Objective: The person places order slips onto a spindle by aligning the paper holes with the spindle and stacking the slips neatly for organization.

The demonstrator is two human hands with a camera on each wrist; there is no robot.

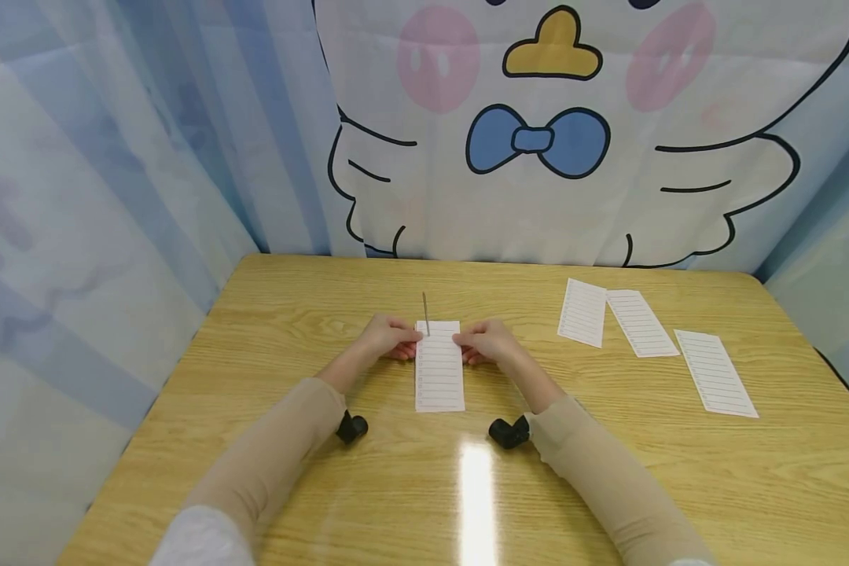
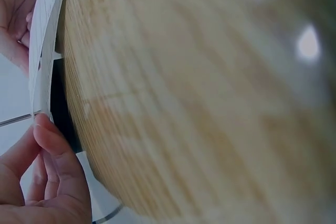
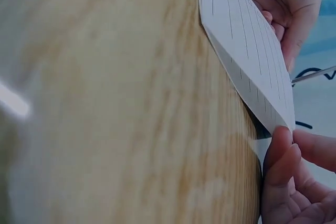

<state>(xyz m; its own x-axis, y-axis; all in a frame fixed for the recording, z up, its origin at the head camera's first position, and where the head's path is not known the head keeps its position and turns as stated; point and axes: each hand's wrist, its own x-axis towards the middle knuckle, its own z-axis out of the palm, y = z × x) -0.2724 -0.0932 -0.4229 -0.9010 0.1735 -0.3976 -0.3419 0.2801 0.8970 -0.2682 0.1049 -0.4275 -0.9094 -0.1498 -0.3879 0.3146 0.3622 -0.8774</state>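
Note:
A white ruled paper slip [image 1: 439, 381] is held by its two side edges near its far end. My left hand [image 1: 394, 338] pinches the left edge between thumb and finger, and my right hand [image 1: 486, 342] pinches the right edge. A thin metal spike [image 1: 426, 310] stands up at the slip's far part; whether it passes through the paper is too small to tell. In the left wrist view, a dark flat piece [image 2: 64, 108] shows under the slip. The right wrist view shows the paper [image 3: 247, 51] bent along its near side; whether a second sheet lies beneath, I cannot tell.
Three more ruled slips lie on the wooden table [image 1: 311, 291] to the right: one slip [image 1: 582, 312] at the left of this group, a middle slip [image 1: 641, 323] touching or nearly touching it, and another slip [image 1: 716, 373] nearer. A printed curtain [image 1: 538, 212] hangs behind the table.

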